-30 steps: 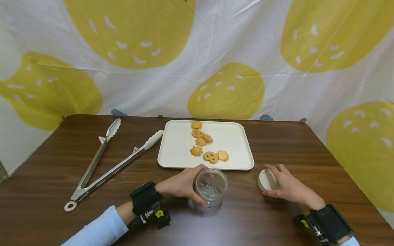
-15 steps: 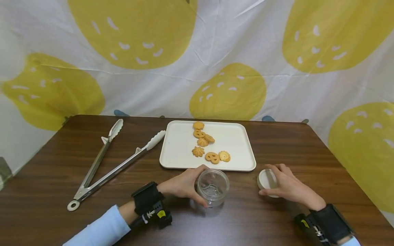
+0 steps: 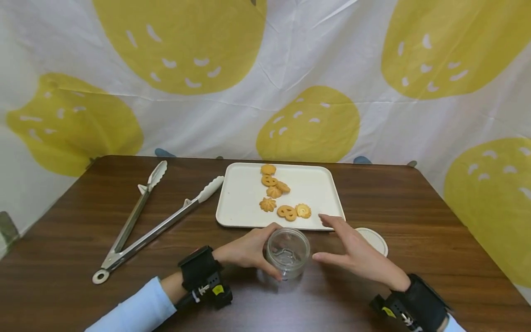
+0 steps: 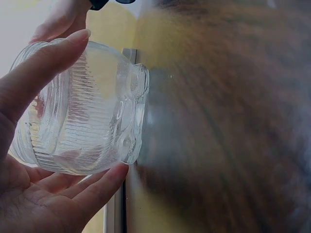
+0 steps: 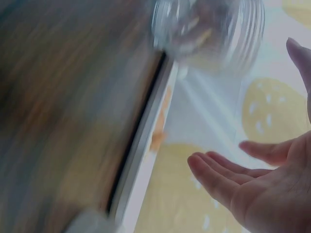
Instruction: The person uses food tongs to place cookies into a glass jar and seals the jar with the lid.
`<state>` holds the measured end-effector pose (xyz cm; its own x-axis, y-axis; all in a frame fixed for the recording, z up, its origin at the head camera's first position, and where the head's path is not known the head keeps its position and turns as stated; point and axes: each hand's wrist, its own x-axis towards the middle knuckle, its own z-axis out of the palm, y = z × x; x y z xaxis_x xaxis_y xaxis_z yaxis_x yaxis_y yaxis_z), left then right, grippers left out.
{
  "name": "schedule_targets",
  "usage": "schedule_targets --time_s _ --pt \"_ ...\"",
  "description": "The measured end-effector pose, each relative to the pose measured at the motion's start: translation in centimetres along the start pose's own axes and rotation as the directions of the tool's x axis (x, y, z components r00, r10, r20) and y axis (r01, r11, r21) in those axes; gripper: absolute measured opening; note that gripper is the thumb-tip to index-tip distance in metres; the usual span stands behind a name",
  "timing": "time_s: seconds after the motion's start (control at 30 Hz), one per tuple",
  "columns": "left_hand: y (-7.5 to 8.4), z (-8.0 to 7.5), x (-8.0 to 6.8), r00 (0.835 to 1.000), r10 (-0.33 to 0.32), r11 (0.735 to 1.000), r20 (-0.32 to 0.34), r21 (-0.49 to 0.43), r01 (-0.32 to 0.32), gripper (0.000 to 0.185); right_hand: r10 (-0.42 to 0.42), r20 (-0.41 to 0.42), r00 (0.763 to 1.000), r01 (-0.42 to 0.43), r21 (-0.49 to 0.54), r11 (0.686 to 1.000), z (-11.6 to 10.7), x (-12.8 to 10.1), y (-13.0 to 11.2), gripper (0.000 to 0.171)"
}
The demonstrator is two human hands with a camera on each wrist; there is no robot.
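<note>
Against patterned cloth [image 3: 307, 69], on wooden surface [image 3: 66, 249]: gripped glass jar [image 3: 288, 254] upright before tray [image 3: 240, 198] with left hand [image 3: 250, 250], presumably for steadiness; spread right hand [image 3: 358, 254] wide beside jar; noted white disc [image 3: 375, 240], perhaps lid, part-hidden.

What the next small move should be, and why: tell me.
Probably bring the right hand onto the glass jar's free side: its fingers are spread beside the jar, holding nothing, while the left hand grips the opposite side and the white lid lies apart.
</note>
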<state>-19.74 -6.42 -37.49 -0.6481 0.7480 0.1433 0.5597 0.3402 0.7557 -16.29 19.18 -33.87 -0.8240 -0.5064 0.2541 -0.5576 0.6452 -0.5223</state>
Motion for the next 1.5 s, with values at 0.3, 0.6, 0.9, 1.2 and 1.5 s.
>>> schedule_targets --time_s 0.3,0.6,0.9,1.2,1.5 --pt "0.3 0.1 -0.1 1.0 -0.005 1.0 0.009 0.009 0.005 0.079 -0.059 0.04 0.997 0.054 0.128 0.99 3.0 1.3 -1.1 0.095" --pt "0.5 0.1 0.0 1.0 0.015 0.999 0.009 0.041 -0.016 0.082 -0.024 0.099 0.995 0.014 0.107 0.994 4.3 1.8 -1.9 0.104" --pt "0.6 0.1 0.0 1.0 0.024 0.999 0.013 0.026 -0.024 0.08 -0.022 0.09 0.996 0.01 0.134 0.991 4.5 1.9 -2.1 0.094" --pt "0.8 0.1 0.2 1.0 0.011 0.999 0.029 0.039 -0.013 0.084 -0.068 0.096 0.993 0.053 0.142 0.988 4.3 1.9 -1.7 0.082" --pt "0.6 0.0 0.3 0.998 0.031 0.996 0.062 0.08 -0.036 0.077 -0.04 0.089 0.995 0.023 0.179 0.984 4.3 1.7 -1.5 0.083"
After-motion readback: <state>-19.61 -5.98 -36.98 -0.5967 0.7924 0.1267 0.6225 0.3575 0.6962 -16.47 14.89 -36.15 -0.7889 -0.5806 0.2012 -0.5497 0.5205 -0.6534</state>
